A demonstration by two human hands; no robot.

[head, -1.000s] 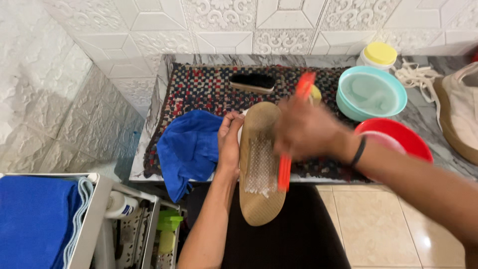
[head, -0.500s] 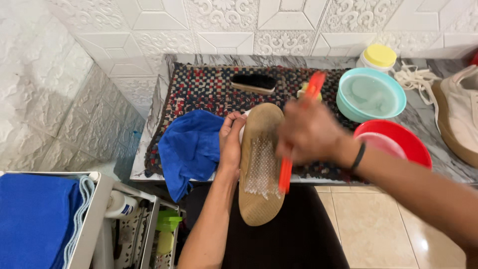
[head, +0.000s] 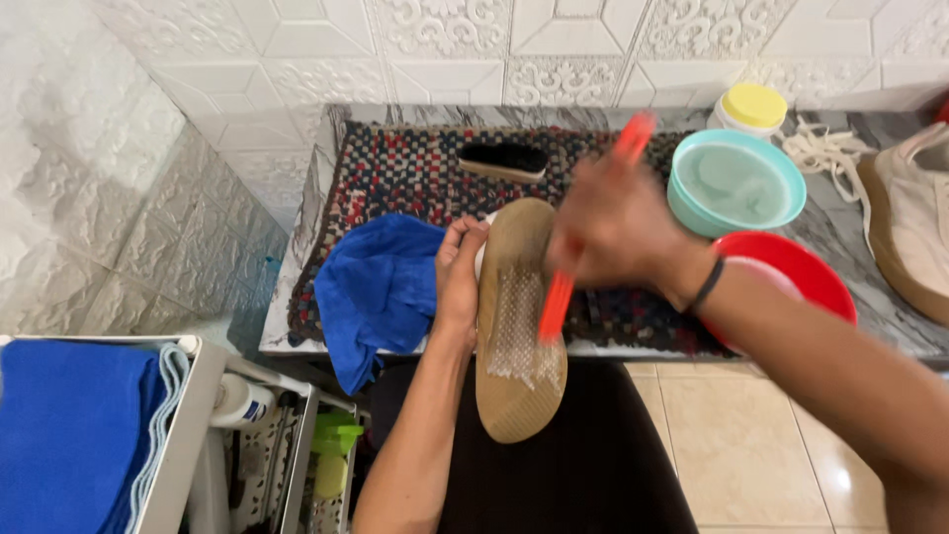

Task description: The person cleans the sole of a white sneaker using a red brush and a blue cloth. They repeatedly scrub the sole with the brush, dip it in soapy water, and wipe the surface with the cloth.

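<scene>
Since 0.5 s ago the right hand (head: 618,232) has shifted up the sole w/ the orange brush (head: 557,302), now motion-blurred.

Head view: right hand is wrapping fully round the brush handle, bristle end touching the soapy tread. Left hand (head: 458,277) is clasping the shoe (head: 517,316) by its side, sole up, hanging over the counter's (head: 297,326) front edge. Blue cloth (head: 381,287) is lying just beside it on the mat (head: 415,173); teal bowl (head: 736,183) & red bowl (head: 791,272) are sitting toward the right end.

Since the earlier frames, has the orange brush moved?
Yes. The orange brush has tilted, its upper end swinging right toward the teal bowl; its lower end remains on the shoe sole.
</scene>
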